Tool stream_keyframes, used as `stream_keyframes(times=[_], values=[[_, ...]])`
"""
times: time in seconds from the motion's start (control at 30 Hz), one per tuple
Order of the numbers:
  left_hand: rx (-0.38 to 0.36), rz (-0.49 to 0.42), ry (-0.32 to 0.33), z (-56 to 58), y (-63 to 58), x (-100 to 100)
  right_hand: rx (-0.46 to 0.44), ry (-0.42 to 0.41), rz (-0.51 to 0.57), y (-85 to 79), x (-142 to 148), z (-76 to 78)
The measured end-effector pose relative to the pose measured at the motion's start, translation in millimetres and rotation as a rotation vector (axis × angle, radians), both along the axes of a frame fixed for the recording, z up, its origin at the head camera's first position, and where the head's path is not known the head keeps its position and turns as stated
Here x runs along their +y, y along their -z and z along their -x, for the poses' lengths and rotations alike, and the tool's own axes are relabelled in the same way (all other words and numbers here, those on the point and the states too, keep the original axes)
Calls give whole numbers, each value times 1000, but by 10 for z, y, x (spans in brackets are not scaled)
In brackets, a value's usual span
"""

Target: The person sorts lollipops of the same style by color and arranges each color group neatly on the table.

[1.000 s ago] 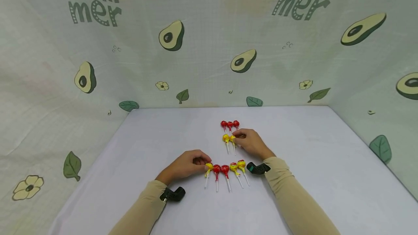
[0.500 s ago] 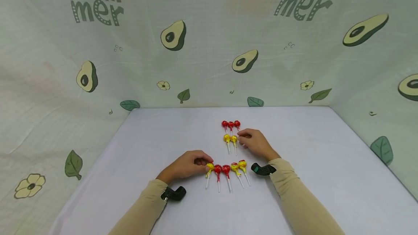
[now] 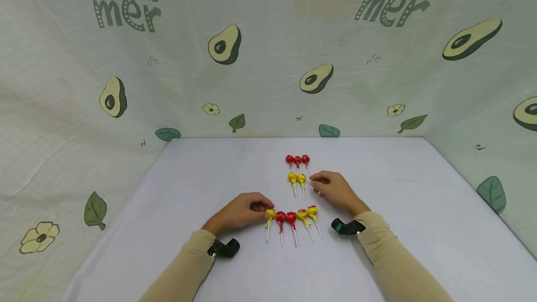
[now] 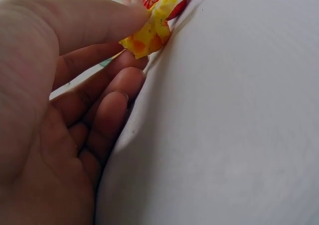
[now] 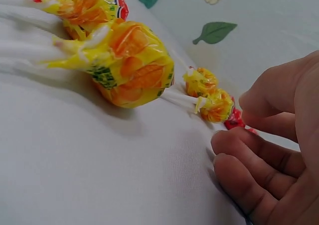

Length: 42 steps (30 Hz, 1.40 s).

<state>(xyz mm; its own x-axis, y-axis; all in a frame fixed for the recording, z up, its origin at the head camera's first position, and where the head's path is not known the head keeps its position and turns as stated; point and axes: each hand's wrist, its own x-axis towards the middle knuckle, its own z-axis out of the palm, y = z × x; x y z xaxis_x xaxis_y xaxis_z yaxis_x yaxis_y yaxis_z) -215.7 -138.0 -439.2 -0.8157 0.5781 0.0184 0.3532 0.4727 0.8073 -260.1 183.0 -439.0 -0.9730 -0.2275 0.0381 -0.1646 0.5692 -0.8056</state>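
Observation:
My left hand (image 3: 243, 209) pinches the yellow lollipop (image 3: 270, 215) at the left end of the front row; the left wrist view has the thumb on its wrapped head (image 4: 149, 36). Two red lollipops (image 3: 291, 218) and two yellow ones (image 3: 312, 211) continue that row rightward, sticks toward me. Farther back, my right hand (image 3: 336, 191) holds nothing, its fingers loosely bent. It is just right of a pair of yellow lollipops (image 3: 301, 179). Behind this pair lie three red lollipops (image 3: 298, 160), their sticks partly hidden by the yellow heads.
A white cloth covers the table (image 3: 201, 176). At its back edge rises a pale cloth backdrop (image 3: 268, 92) printed with avocados and leaves. A black wrist camera (image 3: 223, 248) sits on the left wrist, and another camera (image 3: 348, 227) on the right.
My right hand has drawn back from the rear yellow lollipops, moving right and toward me, and uncovered the rightmost red lollipop's stick. The left hand keeps its hold on the front yellow lollipop.

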Motion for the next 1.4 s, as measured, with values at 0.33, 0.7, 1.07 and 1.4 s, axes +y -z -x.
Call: stream_keyframes(times=[0.33,0.7,1.07,1.4], values=[[36,-7,-19,15,27,-16,14,4,-1,4,51,-237],[35,-13,-62,21,78,-3,11,-3,9,60,95,-404],[40,-7,-100,43,20,26,36,-17,0,-45,125,-456],[19,-37,-131,16,16,16,34,-95,-53,-11,153,-628]])
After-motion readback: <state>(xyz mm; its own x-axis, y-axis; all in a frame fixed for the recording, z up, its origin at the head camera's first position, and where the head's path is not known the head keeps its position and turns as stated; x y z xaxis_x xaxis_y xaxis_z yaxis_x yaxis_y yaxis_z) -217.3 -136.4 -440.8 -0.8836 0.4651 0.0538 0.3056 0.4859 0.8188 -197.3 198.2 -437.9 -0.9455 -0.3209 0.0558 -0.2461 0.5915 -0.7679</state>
